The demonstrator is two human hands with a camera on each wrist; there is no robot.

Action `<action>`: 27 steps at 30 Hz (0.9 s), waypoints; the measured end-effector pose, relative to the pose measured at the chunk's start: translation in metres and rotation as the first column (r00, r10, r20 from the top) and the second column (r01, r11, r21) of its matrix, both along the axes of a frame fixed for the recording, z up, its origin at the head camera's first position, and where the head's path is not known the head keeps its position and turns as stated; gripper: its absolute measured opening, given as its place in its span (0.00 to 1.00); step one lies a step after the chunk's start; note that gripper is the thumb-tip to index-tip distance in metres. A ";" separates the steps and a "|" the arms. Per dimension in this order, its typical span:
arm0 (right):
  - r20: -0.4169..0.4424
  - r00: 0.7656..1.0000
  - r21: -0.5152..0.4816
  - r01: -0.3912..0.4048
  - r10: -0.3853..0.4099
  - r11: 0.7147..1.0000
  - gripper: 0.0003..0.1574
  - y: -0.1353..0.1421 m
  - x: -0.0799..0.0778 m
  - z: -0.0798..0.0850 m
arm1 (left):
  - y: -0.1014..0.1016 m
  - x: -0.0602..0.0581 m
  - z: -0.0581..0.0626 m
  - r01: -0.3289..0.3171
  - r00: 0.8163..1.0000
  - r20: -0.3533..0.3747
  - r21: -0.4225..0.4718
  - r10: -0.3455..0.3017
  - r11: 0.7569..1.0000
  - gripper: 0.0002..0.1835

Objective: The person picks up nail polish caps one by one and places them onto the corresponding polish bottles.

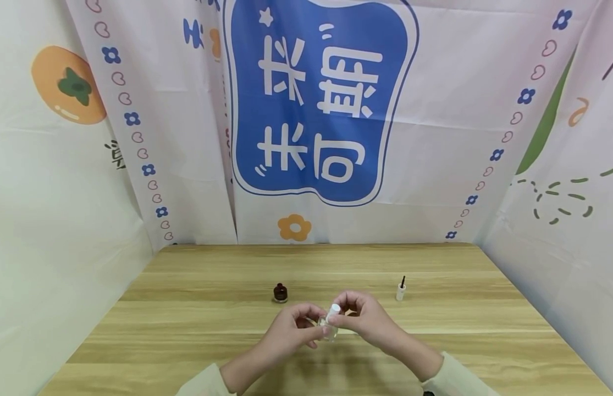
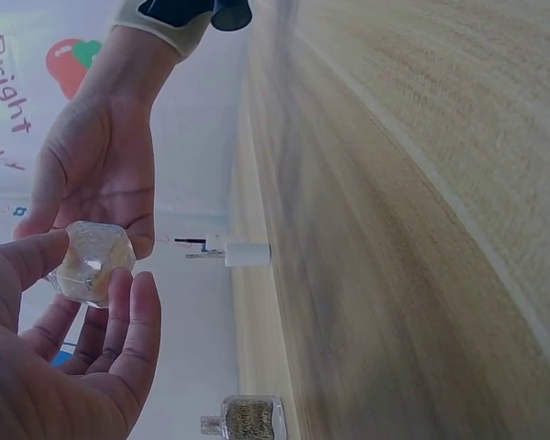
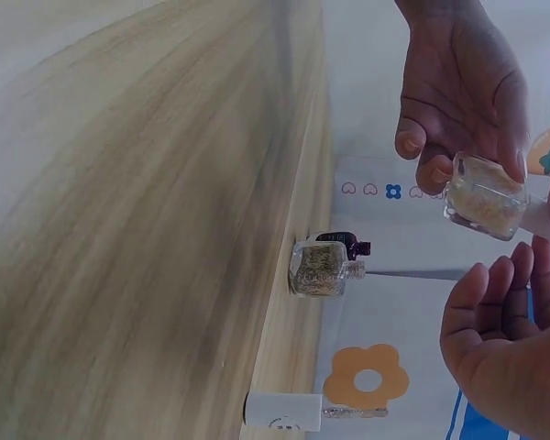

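My left hand point(image 1: 297, 330) pinches a small clear nail polish bottle point(image 1: 329, 331) between thumb and fingers, tilted above the table. Through its glass in the right wrist view, the bottle point(image 3: 486, 197) shows pale, flaky contents. With thumb and fingertips, my right hand point(image 1: 366, 318) holds the bottle's white cap point(image 1: 334, 311), which sits at the bottle's neck. Beyond the left hand, an uncapped dark nail polish bottle point(image 1: 280, 293) stands on the table. To the right stands a white cap point(image 1: 400, 293) with its dark brush pointing up.
An uncapped bottle of gold glitter polish point(image 3: 318, 269) stands near the dark one in the right wrist view. Another white cap point(image 3: 282, 412) stands there with a glittery brush up. The wooden table point(image 1: 197, 308) meets printed cloth walls point(image 1: 445, 165) behind and at both sides.
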State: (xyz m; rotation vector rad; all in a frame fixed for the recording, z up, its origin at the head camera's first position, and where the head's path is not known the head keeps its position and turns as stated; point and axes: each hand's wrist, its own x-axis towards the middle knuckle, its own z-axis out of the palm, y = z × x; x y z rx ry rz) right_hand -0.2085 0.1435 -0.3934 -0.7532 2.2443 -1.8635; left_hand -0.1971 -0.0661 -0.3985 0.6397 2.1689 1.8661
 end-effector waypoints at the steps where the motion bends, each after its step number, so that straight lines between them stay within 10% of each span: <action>1: 0.003 1.000 0.004 0.002 -0.002 1.000 0.12 0.000 0.000 0.000 | 0.000 0.000 0.000 0.000 1.000 0.001 -0.001 0.000 1.000 0.14; 27: -0.043 0.997 0.015 -0.062 0.062 0.998 0.16 0.007 -0.001 0.006 | -0.002 -0.001 0.000 -0.002 1.000 0.028 0.014 0.002 1.000 0.14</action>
